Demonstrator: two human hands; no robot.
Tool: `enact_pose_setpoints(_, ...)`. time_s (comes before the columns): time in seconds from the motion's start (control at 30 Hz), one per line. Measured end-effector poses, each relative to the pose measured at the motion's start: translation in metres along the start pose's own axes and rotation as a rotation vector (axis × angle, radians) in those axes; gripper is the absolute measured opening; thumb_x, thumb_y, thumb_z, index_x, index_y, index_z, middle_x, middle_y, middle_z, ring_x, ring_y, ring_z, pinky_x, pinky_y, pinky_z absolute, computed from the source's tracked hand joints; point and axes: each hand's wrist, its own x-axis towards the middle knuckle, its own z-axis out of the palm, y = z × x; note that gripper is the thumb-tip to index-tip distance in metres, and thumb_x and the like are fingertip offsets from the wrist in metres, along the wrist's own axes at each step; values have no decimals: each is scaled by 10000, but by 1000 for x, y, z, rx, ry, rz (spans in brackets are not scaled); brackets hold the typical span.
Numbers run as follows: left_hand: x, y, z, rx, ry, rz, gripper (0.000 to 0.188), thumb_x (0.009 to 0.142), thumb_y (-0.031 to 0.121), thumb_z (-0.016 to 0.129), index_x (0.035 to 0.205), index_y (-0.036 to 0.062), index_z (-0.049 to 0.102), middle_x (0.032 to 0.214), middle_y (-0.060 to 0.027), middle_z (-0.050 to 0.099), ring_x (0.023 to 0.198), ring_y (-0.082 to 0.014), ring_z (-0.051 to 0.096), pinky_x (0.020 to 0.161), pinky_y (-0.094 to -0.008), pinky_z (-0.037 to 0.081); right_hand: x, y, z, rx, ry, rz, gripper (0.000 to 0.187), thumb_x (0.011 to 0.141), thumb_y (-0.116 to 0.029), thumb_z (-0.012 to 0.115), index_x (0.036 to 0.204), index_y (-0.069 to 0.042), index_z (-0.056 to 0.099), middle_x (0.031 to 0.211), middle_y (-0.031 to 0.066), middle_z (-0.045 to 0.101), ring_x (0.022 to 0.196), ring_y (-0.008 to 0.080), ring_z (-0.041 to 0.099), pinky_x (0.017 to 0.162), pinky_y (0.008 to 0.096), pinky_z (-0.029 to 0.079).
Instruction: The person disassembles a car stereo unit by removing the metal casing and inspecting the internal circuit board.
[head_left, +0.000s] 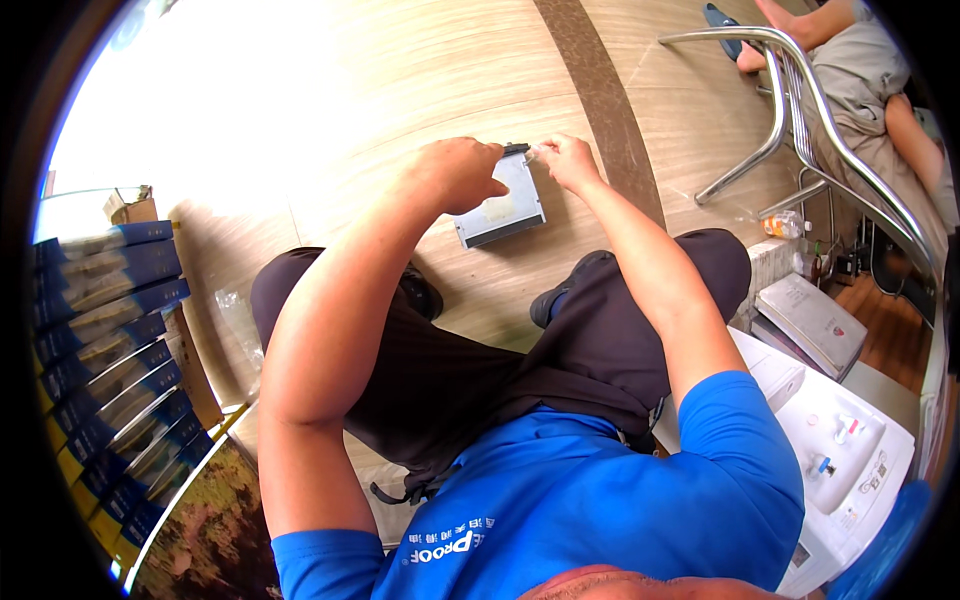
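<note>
The grey box (503,208) lay on the floor (400,110), ahead of the person's two shoes (567,285), its near edge turned toward them and slightly askew. A dark strip (516,149) ran along the far edge. The left hand (460,175) reached over the left side of the box, fingers toward the far edge and thumb above the top face, with a moderate gap between them; whether it gripped the box could not be told. The right hand (568,162) stood at the far right corner, fingertips drawn narrowly together; whether they held a small part could not be told. Floor extended ahead of the box and to its left, as far as the stack (120,290) near the left rim. On the right, a brown band (605,105) crossed the floor beside the right hand; the metal chair (775,130) and bottle (785,224) stood farther out, well apart from the box.
</note>
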Motion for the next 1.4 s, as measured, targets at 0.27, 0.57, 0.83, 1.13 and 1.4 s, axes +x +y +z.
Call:
enact_pose_setpoints(0.27, 0, -4, 7, -6, 32, -8, 402, 882, 357, 605, 1120, 34, 576, 1066, -173, 651, 1043, -308, 606, 879, -418, 483, -3, -3, 7, -9, -33, -128, 231, 890, -260, 588, 941, -53, 679, 871, 140, 688, 807, 296, 660, 752, 359, 509)
enact_pose_setpoints(0.57, 3, -9, 15, -12, 192, 44, 425, 803, 374, 674, 1101, 82, 591, 961, -176, 666, 948, -346, 624, 790, -452, 494, 1, -1, 6, 76, -11, -28, 300, 815, -303, 678, 890, -12, 677, 774, 139, 656, 681, 219, 620, 639, 350, 499)
enact_pose_setpoints(0.83, -2, 1, 1, 8, 118, 65, 432, 842, 356, 645, 1135, 49, 565, 1027, -191, 646, 983, -353, 609, 813, -458, 485, -11, -15, -6, -5, 68, -268, 226, 874, -219, 547, 984, -55, 659, 912, 187, 666, 882, 350, 638, 778, 414, 506)
enact_pose_setpoints(1.13, -1, -2, 0, -7, 102, 84, 445, 844, 344, 644, 1180, 72, 541, 1040, -191, 640, 1006, -353, 601, 830, -452, 484, -7, -3, 6, 100, -18, -198, 239, 835, -241, 636, 941, -28, 654, 802, 149, 680, 734, 248, 660, 677, 362, 509)
enact_pose_setpoints(1.4, -11, 7, -4, -28, 79, 35, 446, 831, 333, 656, 1178, 76, 544, 1044, -207, 621, 1017, -366, 588, 829, -462, 478, -10, -16, 2, 158, -136, -33, 280, 885, -230, 606, 1058, -12, 634, 809, 123, 669, 603, 162, 608, 595, 322, 524)
